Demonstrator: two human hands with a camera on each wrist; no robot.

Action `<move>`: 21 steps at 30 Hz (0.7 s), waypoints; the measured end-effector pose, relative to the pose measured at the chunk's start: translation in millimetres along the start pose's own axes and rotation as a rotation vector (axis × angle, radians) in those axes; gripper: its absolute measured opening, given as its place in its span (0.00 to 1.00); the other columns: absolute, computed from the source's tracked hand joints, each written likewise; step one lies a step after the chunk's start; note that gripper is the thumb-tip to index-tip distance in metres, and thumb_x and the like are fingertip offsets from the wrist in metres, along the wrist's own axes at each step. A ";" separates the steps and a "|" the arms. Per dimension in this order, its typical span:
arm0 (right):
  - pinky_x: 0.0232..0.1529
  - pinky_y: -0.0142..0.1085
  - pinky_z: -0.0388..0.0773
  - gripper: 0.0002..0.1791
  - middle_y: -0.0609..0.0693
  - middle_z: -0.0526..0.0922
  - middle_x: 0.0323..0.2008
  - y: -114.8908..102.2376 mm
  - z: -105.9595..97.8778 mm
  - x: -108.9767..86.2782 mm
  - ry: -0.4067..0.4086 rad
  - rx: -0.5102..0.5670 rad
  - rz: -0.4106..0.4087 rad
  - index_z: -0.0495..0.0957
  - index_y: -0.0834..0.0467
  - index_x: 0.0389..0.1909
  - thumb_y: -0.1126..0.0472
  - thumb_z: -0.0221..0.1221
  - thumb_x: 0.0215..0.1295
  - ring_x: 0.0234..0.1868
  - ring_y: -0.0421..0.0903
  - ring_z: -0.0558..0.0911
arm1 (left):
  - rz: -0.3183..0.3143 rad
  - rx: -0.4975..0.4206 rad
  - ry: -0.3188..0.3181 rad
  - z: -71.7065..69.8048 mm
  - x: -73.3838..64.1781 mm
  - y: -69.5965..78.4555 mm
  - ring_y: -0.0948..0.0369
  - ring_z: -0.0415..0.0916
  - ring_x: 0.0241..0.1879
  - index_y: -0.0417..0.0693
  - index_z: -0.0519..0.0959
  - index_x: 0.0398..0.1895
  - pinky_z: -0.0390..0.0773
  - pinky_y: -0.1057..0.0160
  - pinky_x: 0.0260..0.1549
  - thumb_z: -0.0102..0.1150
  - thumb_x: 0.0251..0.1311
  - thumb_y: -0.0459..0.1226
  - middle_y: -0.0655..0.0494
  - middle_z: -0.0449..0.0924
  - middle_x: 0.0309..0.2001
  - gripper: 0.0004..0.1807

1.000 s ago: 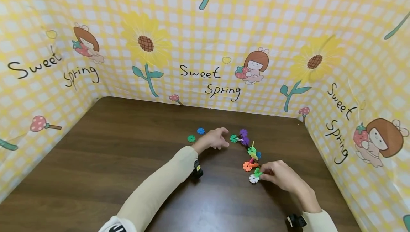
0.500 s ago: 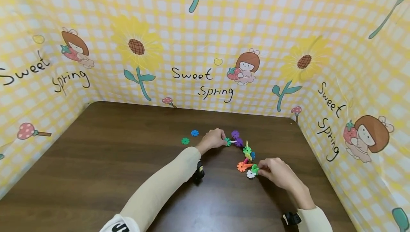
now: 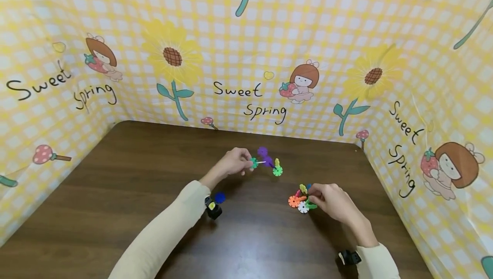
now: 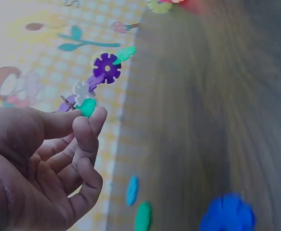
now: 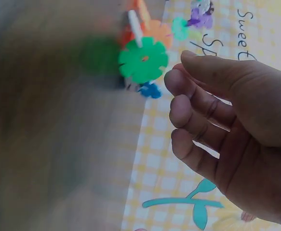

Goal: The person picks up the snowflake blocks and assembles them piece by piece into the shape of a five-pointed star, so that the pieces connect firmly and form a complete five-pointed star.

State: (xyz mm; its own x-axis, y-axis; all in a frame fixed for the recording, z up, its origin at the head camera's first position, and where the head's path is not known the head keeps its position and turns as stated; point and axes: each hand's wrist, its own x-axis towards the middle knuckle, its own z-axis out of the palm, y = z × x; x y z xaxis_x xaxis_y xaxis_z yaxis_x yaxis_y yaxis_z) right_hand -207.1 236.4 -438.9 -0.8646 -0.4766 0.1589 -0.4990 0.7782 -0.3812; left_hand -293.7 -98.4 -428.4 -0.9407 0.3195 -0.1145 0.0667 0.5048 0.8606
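In the head view my left hand [image 3: 236,161] pinches a green notched disc [image 3: 253,162] at one end of a short chain. A white disc [image 4: 84,93], purple discs [image 3: 267,161], a light green disc [image 3: 277,170] and a yellow one [image 3: 277,162] follow along it. My right hand [image 3: 334,202] is beside a cluster of joined discs, among them an orange disc [image 3: 294,201], a white disc [image 3: 303,207] and a green disc [image 5: 143,60]. In the right wrist view its fingers are loosely bent, apart from the green disc, with nothing seen between them.
A loose blue disc [image 3: 220,197] lies by the left wrist camera [image 3: 213,209]. Another blue disc [image 4: 132,190] and a green disc [image 4: 143,216] show in the left wrist view. A checked cloth [image 3: 231,56] walls the brown table [image 3: 154,150] at the back and sides.
My left hand has taken the green end disc and moved left with its chain, which now stands apart from the cluster. My right hand has left the green piece it pinched and shifted slightly up.
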 end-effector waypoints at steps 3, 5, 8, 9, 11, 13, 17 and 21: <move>0.25 0.31 0.74 0.03 0.39 0.83 0.27 -7.1 -0.2 10.7 -0.005 0.008 -0.002 0.84 0.56 0.38 0.61 0.65 0.67 0.24 0.32 0.75 | 0.019 -0.024 0.002 -14.1 -16.9 -4.2 0.51 0.80 0.23 0.42 0.77 0.39 0.81 0.45 0.38 0.59 0.70 0.35 0.43 0.87 0.36 0.04; 0.23 0.31 0.73 0.03 0.40 0.84 0.26 -13.0 0.2 20.4 -0.013 0.017 -0.002 0.84 0.57 0.39 0.61 0.65 0.67 0.22 0.32 0.75 | 0.040 -0.034 0.000 -22.3 -27.5 -5.4 0.49 0.80 0.25 0.42 0.77 0.40 0.80 0.43 0.38 0.59 0.70 0.35 0.42 0.87 0.37 0.04; 0.25 0.32 0.75 0.05 0.43 0.86 0.29 -23.6 3.1 36.0 -0.023 0.039 -0.001 0.84 0.57 0.41 0.61 0.64 0.69 0.23 0.33 0.78 | 0.074 -0.035 -0.013 -31.5 -42.5 -6.1 0.53 0.78 0.23 0.43 0.77 0.40 0.80 0.42 0.38 0.59 0.70 0.35 0.46 0.87 0.34 0.04; 0.26 0.33 0.76 0.06 0.45 0.86 0.31 -27.4 4.4 41.7 -0.029 0.051 -0.002 0.84 0.58 0.43 0.61 0.63 0.69 0.24 0.34 0.79 | 0.084 -0.036 -0.018 -34.4 -47.2 -6.5 0.55 0.77 0.22 0.43 0.77 0.40 0.80 0.41 0.38 0.59 0.70 0.35 0.48 0.87 0.33 0.04; 0.29 0.35 0.79 0.07 0.47 0.86 0.34 -35.4 7.6 54.0 -0.039 0.066 -0.008 0.84 0.58 0.44 0.60 0.62 0.70 0.27 0.36 0.81 | 0.100 -0.033 -0.026 -40.1 -56.9 -7.4 0.56 0.77 0.22 0.43 0.77 0.39 0.80 0.41 0.37 0.59 0.70 0.34 0.52 0.86 0.31 0.03; 0.32 0.37 0.80 0.09 0.48 0.86 0.36 -43.2 12.0 66.9 -0.064 0.080 -0.005 0.84 0.59 0.46 0.60 0.61 0.71 0.29 0.39 0.83 | 0.113 -0.028 -0.036 -45.8 -65.9 -9.5 0.55 0.76 0.22 0.43 0.76 0.39 0.80 0.42 0.36 0.58 0.70 0.34 0.54 0.86 0.30 0.03; 0.38 0.41 0.82 0.10 0.49 0.87 0.39 -54.4 21.9 89.8 -0.124 0.082 -0.017 0.83 0.60 0.48 0.60 0.61 0.71 0.37 0.42 0.84 | 0.123 -0.026 -0.049 -54.5 -79.7 -15.9 0.49 0.77 0.25 0.44 0.77 0.40 0.80 0.44 0.36 0.57 0.71 0.36 0.53 0.86 0.31 0.04; 0.42 0.44 0.82 0.11 0.50 0.87 0.40 -62.7 26.3 104.7 -0.156 0.088 -0.021 0.83 0.61 0.49 0.60 0.61 0.71 0.41 0.46 0.85 | 0.132 -0.036 -0.057 -62.4 -92.9 -17.9 0.47 0.78 0.28 0.42 0.77 0.41 0.81 0.49 0.33 0.57 0.72 0.35 0.52 0.85 0.31 0.05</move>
State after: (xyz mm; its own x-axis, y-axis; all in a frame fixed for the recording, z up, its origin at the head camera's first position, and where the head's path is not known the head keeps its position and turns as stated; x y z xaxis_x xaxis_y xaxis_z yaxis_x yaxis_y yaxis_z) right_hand -264.9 126.9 -422.3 -0.8314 -0.5551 0.0267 -0.5035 0.7321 -0.4588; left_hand -228.3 -187.2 -402.2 -0.9040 0.4267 -0.0257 0.1761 0.4264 0.8872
